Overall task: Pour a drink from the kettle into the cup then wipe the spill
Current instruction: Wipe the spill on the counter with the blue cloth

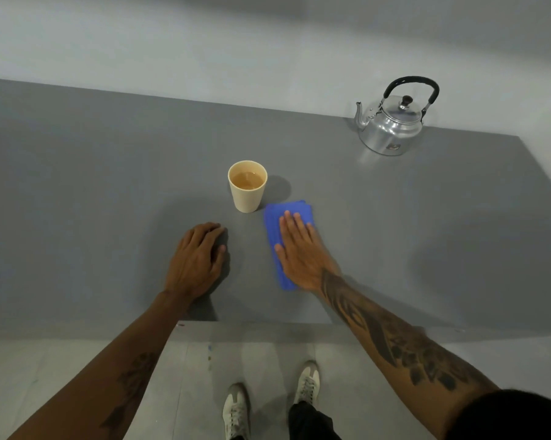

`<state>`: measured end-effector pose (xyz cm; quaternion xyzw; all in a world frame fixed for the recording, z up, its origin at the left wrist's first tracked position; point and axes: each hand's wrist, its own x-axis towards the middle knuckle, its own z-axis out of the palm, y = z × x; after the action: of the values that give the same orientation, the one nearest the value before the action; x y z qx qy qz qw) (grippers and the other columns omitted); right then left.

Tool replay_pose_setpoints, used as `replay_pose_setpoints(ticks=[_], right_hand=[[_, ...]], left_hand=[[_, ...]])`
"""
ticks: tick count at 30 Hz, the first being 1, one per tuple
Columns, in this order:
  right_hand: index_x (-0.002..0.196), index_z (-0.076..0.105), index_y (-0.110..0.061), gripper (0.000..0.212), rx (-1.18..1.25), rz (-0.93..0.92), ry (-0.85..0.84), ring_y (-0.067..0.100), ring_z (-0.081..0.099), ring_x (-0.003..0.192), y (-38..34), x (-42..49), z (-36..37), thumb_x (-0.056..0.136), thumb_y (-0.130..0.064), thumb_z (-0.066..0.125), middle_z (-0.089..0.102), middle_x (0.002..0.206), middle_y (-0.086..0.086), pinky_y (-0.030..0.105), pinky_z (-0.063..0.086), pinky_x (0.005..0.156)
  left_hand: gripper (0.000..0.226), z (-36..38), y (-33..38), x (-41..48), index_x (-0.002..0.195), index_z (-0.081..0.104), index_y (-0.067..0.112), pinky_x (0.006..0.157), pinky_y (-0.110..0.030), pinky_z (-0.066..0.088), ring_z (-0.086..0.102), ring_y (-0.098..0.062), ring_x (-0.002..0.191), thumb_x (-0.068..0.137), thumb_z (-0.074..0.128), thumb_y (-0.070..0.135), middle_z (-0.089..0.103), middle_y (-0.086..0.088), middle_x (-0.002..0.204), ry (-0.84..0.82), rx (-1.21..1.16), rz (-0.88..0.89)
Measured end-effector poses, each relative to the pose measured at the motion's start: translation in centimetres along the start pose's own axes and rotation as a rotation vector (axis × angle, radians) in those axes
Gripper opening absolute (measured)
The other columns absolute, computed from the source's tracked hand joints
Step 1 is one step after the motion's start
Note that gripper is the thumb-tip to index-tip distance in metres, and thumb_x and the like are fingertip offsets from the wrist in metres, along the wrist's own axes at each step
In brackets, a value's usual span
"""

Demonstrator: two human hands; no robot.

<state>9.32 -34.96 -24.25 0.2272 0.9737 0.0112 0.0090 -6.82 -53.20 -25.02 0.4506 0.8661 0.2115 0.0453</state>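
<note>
A cream cup holding brown drink stands upright near the middle of the grey table. A folded blue cloth lies flat just right of the cup and nearer to me. My right hand presses flat on the cloth, fingers straight and together, covering most of it. My left hand rests palm down on the bare table left of the cloth, fingers loosely curled, holding nothing. A shiny metal kettle with a black handle stands at the far right, its spout pointing left.
The table's near edge runs just below my wrists. A pale wall rises behind the table's far edge. My two shoes stand on the light floor below.
</note>
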Motion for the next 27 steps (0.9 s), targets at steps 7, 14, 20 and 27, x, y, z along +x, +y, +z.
replay_pose_setpoints(ticks=[7,14,20,27], right_hand=[[0.14,0.04,0.002,0.062,-0.038,0.138,0.0,0.037,0.044,0.134,5.7,-1.0,0.5,0.098,-0.036,0.016,0.043,0.146,0.021,0.049,0.044,0.105],[0.148,0.026,-0.006,0.061,-0.031,-0.082,-0.03,0.035,0.03,0.143,-0.7,0.6,0.0,0.097,-0.038,0.018,0.03,0.156,0.014,0.049,0.028,0.115],[0.15,0.021,-0.009,0.06,-0.038,-0.199,-0.009,0.029,0.02,0.147,0.3,-4.9,0.4,0.099,-0.039,0.023,0.018,0.159,0.009,0.041,0.015,0.118],[0.152,0.013,-0.01,0.06,0.042,-0.319,-0.033,0.029,0.015,0.148,-6.2,-5.5,0.4,0.099,-0.038,0.022,0.018,0.16,0.01,0.046,0.015,0.12]], left_hand=[[0.05,-0.1,0.3,-0.4,0.136,0.046,0.013,0.109,-0.038,0.036,0.042,-0.026,0.129,0.095,0.032,0.038,0.047,-0.009,0.14,-0.018,0.001,-0.012],[0.051,0.1,-0.1,-0.2,0.136,0.045,0.014,0.111,-0.036,0.033,0.041,-0.025,0.131,0.094,0.033,0.04,0.046,-0.009,0.142,-0.02,-0.012,-0.032],[0.042,0.0,0.2,-0.3,0.136,0.045,0.012,0.111,-0.032,0.03,0.042,-0.024,0.13,0.098,0.039,0.027,0.046,-0.008,0.141,0.009,-0.063,-0.034],[0.05,0.0,-0.4,-0.4,0.137,0.043,0.011,0.113,-0.03,0.024,0.04,-0.025,0.132,0.088,0.043,0.02,0.044,-0.01,0.143,-0.041,-0.131,-0.068]])
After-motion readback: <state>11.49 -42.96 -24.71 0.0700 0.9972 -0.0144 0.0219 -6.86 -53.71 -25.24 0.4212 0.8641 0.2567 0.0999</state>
